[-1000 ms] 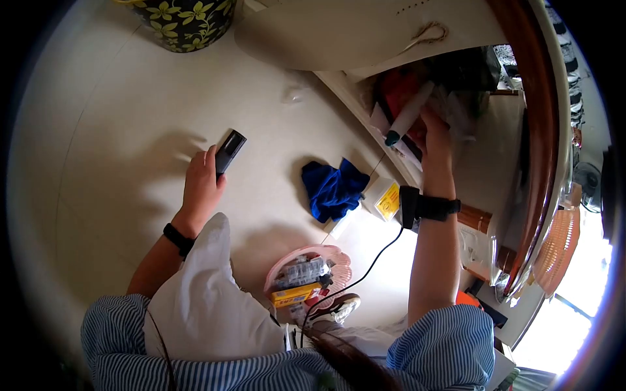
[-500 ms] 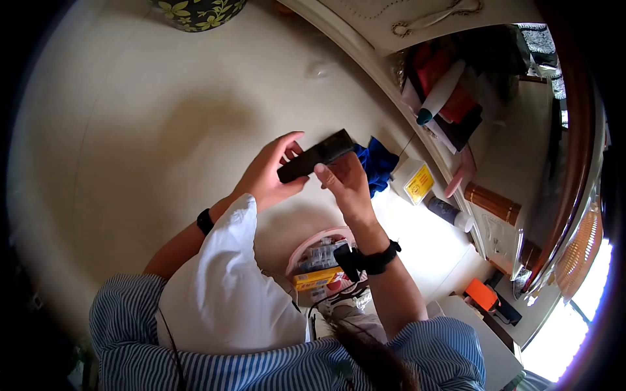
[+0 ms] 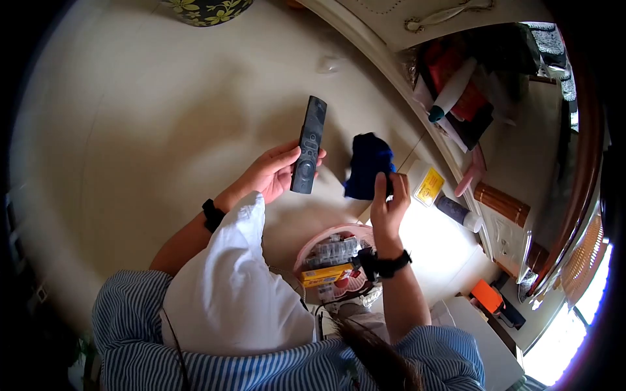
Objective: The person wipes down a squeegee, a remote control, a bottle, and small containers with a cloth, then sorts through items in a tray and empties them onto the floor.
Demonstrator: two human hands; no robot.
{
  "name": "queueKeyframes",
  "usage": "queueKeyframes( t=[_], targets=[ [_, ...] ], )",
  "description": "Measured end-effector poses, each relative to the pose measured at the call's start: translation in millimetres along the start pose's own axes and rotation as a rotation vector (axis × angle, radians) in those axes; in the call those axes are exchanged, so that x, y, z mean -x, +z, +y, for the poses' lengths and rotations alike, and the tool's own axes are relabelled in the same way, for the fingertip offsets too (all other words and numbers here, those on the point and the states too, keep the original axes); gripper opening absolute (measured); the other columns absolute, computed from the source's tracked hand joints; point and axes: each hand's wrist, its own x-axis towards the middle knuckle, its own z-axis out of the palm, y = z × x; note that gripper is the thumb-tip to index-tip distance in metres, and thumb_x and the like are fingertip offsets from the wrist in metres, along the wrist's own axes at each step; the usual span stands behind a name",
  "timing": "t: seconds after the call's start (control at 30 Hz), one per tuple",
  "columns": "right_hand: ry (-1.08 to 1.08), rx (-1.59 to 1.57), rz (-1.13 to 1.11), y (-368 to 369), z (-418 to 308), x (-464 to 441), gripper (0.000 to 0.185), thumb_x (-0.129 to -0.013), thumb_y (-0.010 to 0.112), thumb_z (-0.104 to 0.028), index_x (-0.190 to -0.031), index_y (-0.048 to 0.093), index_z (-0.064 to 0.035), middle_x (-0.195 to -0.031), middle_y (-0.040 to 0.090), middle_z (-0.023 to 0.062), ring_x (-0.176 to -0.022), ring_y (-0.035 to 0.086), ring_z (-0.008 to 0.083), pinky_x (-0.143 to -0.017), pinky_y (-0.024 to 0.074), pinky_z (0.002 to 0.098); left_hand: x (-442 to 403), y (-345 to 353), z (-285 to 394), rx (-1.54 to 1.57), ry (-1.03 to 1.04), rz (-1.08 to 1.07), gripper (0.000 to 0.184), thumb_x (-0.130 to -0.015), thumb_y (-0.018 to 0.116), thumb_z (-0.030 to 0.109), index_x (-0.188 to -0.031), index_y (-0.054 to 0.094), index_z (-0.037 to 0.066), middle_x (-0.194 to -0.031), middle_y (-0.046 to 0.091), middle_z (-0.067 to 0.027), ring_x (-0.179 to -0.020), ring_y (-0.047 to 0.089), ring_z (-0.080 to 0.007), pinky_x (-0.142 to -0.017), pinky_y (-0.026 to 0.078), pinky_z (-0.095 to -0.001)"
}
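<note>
My left hand (image 3: 277,173) is closed around the lower part of a black remote control (image 3: 310,146). Its buttons and round pad face up, and its far end points away from me. To the right, my right hand (image 3: 390,208) pinches the lower right edge of a dark blue cloth (image 3: 368,166) between thumb and fingers. The cloth hangs bunched just beyond the fingertips, a short way from the remote.
Below my hands stands a pink basket (image 3: 303,253) with clear plastic packs and a yellow box (image 3: 327,275). On the right are a white box with a yellow label (image 3: 429,187), a dark bottle with a white cap (image 3: 458,214) and an open cabinet (image 3: 521,150). A patterned pot (image 3: 207,12) stands at the top.
The remote has turned from lying slanted between both hands to pointing away with its buttons up, in my left hand alone. My right hand has moved right and down, off the remote.
</note>
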Motion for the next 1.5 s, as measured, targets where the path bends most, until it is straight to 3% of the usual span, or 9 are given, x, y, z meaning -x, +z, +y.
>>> queueKeyframes(
  t=[0.07,0.23,0.37,0.5,0.63,1.07,1.3,1.43,1.5],
  targets=[
    [-0.135,-0.034,0.071,-4,-29,15,0.014,-0.091,0.053,-0.009,-0.091,0.053,0.0050,-0.084,0.047,0.0111,-0.074,0.044,0.0210,-0.068,0.0379,0.0324,-2,2,-3,-0.019,0.002,0.025,0.045,-0.097,0.050,0.030,-0.131,0.046,0.000,-0.126,0.056,-0.0104,-0.110,0.057,-0.0192,-0.095,0.048,-0.0355],
    [-0.416,-0.176,-0.061,38,-70,30,0.054,-0.077,0.075,-0.029,-0.118,0.052,-0.0033,-0.138,0.032,0.0303,-0.129,0.032,0.0490,-0.107,0.0261,0.0565,-11,5,-27,-0.423,-0.025,0.117,0.040,-0.100,0.042,0.030,-0.131,0.049,0.006,-0.128,0.055,-0.0076,-0.115,0.053,-0.0206,-0.101,0.042,-0.0359],
    [-0.464,0.130,-0.186,59,-78,-6,0.050,-0.085,0.057,-0.048,-0.120,0.060,-0.0126,-0.135,0.046,0.0172,-0.133,0.032,0.0417,-0.110,0.0099,0.0598,2,-12,-42,-0.597,0.032,0.172,0.046,-0.099,0.042,0.034,-0.135,0.044,0.006,-0.131,0.053,-0.0108,-0.119,0.051,-0.0187,-0.103,0.039,-0.0325],
    [-0.337,0.014,0.018,78,-63,-48,0.018,-0.088,0.057,-0.015,-0.097,0.060,-0.0001,-0.095,0.059,0.0169,-0.098,0.055,0.0367,-0.097,0.0371,0.0490,5,-4,-34,-0.643,-0.028,0.068,0.050,-0.101,0.030,0.041,-0.119,0.054,0.001,-0.094,0.063,-0.0111,-0.083,0.061,-0.0159,-0.075,0.049,-0.0286],
    [-0.188,0.014,-0.006,80,-53,-49,0.020,-0.085,0.057,-0.010,-0.102,0.058,0.0014,-0.108,0.056,0.0206,-0.102,0.052,0.0397,-0.096,0.0381,0.0501,10,14,-20,-0.500,-0.175,0.014,0.058,-0.100,0.025,0.052,-0.104,0.057,0.003,-0.067,0.057,-0.0064,-0.057,0.055,-0.0125,-0.052,0.044,-0.0254],
    [0.010,-0.005,-0.016,64,-13,-73,0.019,-0.090,0.053,-0.010,-0.105,0.057,0.0013,-0.102,0.059,0.0239,-0.095,0.056,0.0429,-0.084,0.0457,0.0440,15,22,-28,-0.535,-0.024,0.023,0.056,-0.101,0.026,0.048,-0.130,0.042,0.002,-0.095,0.060,-0.0092,-0.058,0.052,-0.0095,-0.053,0.044,-0.0246],
    [0.145,-0.412,0.275,2,-57,-25,0.016,-0.091,0.062,-0.011,-0.100,0.055,0.0001,-0.085,0.054,0.0015,-0.072,0.047,0.0054,-0.063,0.0406,0.0194,1,9,-9,-0.273,0.150,0.160,0.052,-0.101,0.023,0.043,-0.129,0.040,0.003,-0.096,0.060,-0.0131,-0.052,0.048,-0.0131,-0.048,0.041,-0.0261],
    [-0.081,-0.351,-0.034,29,-81,14,0.019,-0.090,0.055,-0.013,-0.105,0.055,-0.0012,-0.119,0.051,0.0206,-0.118,0.045,0.0348,-0.102,0.0323,0.0435,-19,20,-4,-0.846,0.191,0.050,0.051,-0.100,0.031,0.044,-0.129,0.043,0.004,-0.101,0.061,-0.0111,-0.060,0.056,-0.0159,-0.054,0.047,-0.0293],
    [-0.057,-0.256,0.048,59,-94,11,0.021,-0.091,0.052,-0.013,-0.108,0.056,-0.0008,-0.136,0.039,0.0232,-0.129,0.034,0.0408,-0.107,0.0267,0.0485,-1,39,-16,-0.151,-0.061,0.186,0.052,-0.099,0.037,0.043,-0.131,0.046,0.003,-0.112,0.062,-0.0071,-0.087,0.063,-0.0143,-0.074,0.052,-0.0266]
  ],
)
